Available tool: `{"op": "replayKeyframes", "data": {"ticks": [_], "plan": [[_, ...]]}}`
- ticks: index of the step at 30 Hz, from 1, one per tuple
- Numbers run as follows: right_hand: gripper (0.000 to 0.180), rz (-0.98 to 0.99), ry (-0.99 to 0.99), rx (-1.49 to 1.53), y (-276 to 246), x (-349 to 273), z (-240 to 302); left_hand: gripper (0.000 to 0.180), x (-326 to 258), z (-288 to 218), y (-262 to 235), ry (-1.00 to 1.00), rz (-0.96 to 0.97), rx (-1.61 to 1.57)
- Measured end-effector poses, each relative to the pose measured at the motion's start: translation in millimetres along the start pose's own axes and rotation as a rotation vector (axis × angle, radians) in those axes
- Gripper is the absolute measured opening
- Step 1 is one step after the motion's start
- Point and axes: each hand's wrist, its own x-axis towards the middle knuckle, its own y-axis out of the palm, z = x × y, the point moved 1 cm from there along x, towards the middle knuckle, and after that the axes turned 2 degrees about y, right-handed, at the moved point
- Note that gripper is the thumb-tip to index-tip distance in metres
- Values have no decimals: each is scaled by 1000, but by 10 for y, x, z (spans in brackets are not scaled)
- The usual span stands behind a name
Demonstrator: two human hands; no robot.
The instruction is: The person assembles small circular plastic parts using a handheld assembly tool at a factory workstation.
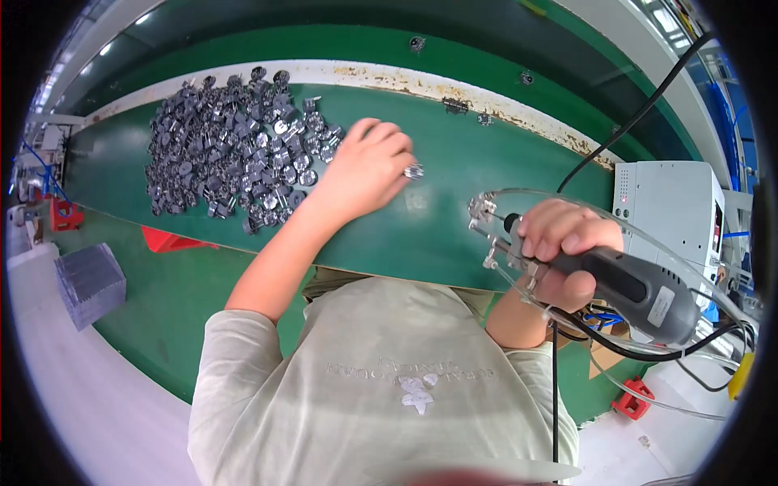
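My left hand (365, 166) is over the green bench, its fingers curled. At its fingertips is a small round metal-and-grey part (414, 171), pinched, with much of it hidden by the fingers. To the left of that hand lies a large heap of similar small parts (219, 150), dark grey with shiny metal. My right hand (571, 243) is wrapped round a black electric screwdriver (640, 292), held nearly level. Its metal nose assembly (484, 212) points left toward the left hand, apart from the part. A clear tube runs along the tool.
The green bench top (454, 215) has a worn white ledge (389, 78) along its back. At the right stands a light grey box-shaped machine (666, 211). A black cable (640, 113) drops beside it. Below the bench are a red bin (174, 240) and a grey stack (91, 283).
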Motion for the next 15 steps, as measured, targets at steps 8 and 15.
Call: {"op": "replayKeyframes", "data": {"ticks": [8, 15], "plan": [[41, -101, 31, -2, -83, -121, -72, 21, 319, 426, -284, -167, -114, 33], [36, -194, 80, 7, 99, -87, -43, 47, 1467, 1077, 320, -330, -24, 141]]}}
